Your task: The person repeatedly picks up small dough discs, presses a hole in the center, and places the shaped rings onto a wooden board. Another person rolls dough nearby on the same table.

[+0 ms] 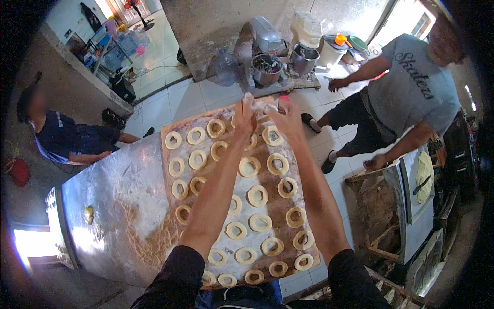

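Both my arms reach to the far end of a floured wooden board (172, 154) covered with rows of pale dough rings (258, 195). At its far edge, a pale, floury piece of dough (264, 107) spans between my two hands. My left hand (246, 114) has its fingers closed on the left end of the dough. My right hand (286, 118) pinches the other end, its fingers partly hidden. Just below the hands lies a dough ring (272, 135); my left forearm covers some others. Dark board shows through the holes of several rings.
A flour-dusted metal table (123, 170) adjoins the board at left, with a small yellowish lump (89, 215). One person (67, 134) sits at left; another (411, 87) stands at right beside a table with dough (424, 175) and a knife (422, 184). Mixers (266, 38) stand beyond.
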Demonstrator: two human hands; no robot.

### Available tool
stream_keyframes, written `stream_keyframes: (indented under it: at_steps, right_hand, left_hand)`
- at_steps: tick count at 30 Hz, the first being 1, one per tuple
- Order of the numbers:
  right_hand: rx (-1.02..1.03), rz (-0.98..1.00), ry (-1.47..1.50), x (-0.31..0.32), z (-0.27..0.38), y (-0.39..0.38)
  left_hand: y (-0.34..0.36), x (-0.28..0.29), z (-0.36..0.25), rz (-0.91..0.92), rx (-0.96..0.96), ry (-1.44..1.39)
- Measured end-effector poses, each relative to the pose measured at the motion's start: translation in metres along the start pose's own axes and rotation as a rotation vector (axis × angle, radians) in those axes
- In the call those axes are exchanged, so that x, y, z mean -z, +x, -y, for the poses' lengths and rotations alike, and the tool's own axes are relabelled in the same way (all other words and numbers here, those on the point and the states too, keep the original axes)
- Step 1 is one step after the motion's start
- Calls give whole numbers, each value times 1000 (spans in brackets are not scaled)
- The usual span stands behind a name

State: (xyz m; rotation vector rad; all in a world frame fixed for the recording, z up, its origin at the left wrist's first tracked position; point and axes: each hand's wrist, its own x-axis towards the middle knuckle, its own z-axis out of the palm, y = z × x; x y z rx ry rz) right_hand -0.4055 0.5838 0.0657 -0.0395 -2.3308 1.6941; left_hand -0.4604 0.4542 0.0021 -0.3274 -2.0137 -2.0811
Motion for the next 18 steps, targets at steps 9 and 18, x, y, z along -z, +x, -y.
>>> stream_keyframes:
  at_steps: [9,18]
  right_hand:
    - [185,-189,-674,35,-75,-37]
    - [-635,-26,-416,134,-4,-293]
  left_hand:
    - [50,-4,2,280,33,1033]
    - [30,5,-21,310,-46,1118]
